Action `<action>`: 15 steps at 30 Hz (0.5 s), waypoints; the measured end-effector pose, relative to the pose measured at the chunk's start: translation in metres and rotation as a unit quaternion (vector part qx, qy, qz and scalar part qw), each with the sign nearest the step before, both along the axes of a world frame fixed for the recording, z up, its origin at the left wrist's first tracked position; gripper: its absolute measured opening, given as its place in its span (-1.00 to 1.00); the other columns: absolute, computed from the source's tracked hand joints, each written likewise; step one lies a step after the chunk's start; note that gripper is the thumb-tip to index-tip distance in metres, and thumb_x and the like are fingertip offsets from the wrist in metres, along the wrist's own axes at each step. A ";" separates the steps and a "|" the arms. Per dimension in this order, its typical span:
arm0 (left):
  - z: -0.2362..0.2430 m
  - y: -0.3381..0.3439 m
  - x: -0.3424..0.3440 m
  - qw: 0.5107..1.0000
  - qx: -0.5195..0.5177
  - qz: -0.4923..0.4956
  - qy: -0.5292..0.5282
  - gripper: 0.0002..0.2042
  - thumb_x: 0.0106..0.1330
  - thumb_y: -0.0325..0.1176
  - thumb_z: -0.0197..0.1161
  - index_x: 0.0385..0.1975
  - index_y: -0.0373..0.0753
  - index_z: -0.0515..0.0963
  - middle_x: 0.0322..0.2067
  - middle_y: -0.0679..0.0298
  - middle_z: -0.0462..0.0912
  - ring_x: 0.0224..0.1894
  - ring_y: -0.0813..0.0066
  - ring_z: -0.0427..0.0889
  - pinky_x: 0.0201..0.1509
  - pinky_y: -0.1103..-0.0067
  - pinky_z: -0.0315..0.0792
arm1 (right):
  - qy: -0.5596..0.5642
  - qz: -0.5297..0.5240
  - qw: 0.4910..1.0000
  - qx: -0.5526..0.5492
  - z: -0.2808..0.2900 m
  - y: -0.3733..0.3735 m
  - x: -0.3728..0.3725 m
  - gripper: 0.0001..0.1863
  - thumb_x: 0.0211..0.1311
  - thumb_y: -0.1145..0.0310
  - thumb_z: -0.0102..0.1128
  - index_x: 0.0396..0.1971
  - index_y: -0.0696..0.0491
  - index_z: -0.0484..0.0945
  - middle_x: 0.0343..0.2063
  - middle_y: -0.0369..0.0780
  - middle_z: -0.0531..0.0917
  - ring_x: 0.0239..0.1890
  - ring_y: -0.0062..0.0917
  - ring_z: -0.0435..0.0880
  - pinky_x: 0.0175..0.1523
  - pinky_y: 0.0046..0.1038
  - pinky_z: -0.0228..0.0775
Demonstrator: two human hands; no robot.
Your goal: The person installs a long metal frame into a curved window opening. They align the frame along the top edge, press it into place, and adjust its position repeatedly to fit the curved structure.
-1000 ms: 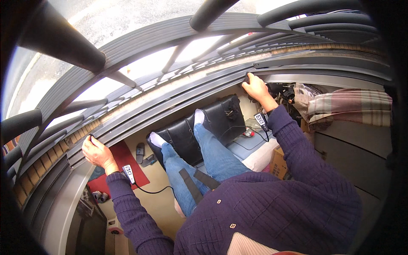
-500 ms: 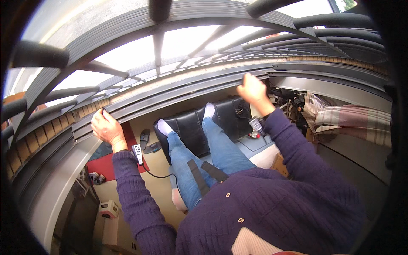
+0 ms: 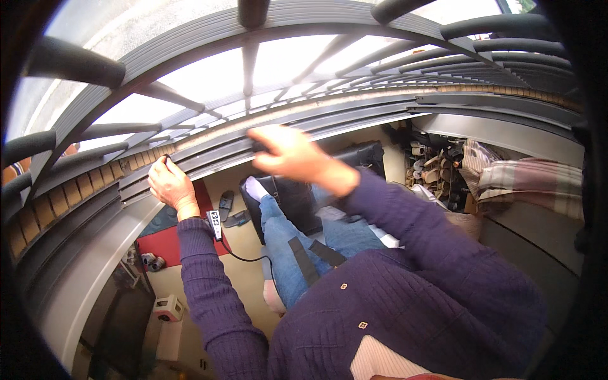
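Along the sill runs a dark grey metal window track (image 3: 215, 149) with long parallel grooves. My left hand (image 3: 172, 187) is at its left end, fingertips pinched together at the track edge. A small dark bit shows at those fingertips, too little to name. Over the middle of the track is my right hand (image 3: 294, 154), slightly blurred, its fingers curled closed. Something dark shows under its fingers, but I cannot make out whether it is held. My legs in blue jeans (image 3: 285, 240) stretch below, one foot on a black padded seat (image 3: 282, 196).
Dark window bars (image 3: 253, 12) rise just beyond the track. Below stand slippers (image 3: 226, 206), a red mat (image 3: 158, 247) and a small white stool (image 3: 168, 308). Shoes on a rack (image 3: 434, 171) and striped cloth (image 3: 525, 183) are at the right. A remote-like device (image 3: 215, 221) hangs by my left wrist.
My right hand has swept left along the track, from its right part to the middle. My left hand stays at the left end. The whole view has shifted slightly.
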State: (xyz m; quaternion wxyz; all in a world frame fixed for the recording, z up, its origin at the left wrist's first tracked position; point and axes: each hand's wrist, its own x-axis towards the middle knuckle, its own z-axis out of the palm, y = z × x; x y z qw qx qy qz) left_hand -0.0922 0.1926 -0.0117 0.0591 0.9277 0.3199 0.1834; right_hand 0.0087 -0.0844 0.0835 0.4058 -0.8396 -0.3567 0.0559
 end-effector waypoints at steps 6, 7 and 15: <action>0.002 -0.001 0.000 1.000 0.009 0.010 0.003 -0.83 0.40 -0.22 0.14 -0.13 -0.06 0.61 -0.13 0.31 0.62 -0.03 0.23 0.57 0.03 0.30 0.42 | 0.025 -0.069 0.936 -0.344 0.016 -0.167 0.030 -0.56 0.09 0.25 0.24 0.00 0.07 0.55 -0.17 -0.09 0.66 -0.08 -0.16 0.67 0.01 -0.24 0.55; 0.003 -0.001 0.001 1.000 0.006 0.012 0.007 -0.83 0.40 -0.22 0.15 -0.13 -0.06 0.61 -0.12 0.31 0.62 -0.02 0.24 0.56 0.04 0.31 0.42 | 0.047 -0.077 0.914 -0.396 0.014 -0.173 0.031 -0.58 0.09 0.26 0.24 -0.02 0.06 0.54 -0.23 -0.09 0.65 -0.12 -0.14 0.66 -0.03 -0.22 0.55; 0.004 -0.003 0.001 1.000 -0.003 0.009 -0.015 -0.82 0.40 -0.21 0.14 -0.13 -0.06 0.61 -0.12 0.30 0.62 -0.01 0.23 0.56 0.05 0.30 0.41 | -0.015 -0.106 0.920 -0.377 -0.003 -0.140 0.019 -0.67 0.04 0.24 0.24 -0.24 0.12 0.52 -0.37 -0.07 0.63 -0.27 -0.12 0.66 -0.15 -0.18 0.54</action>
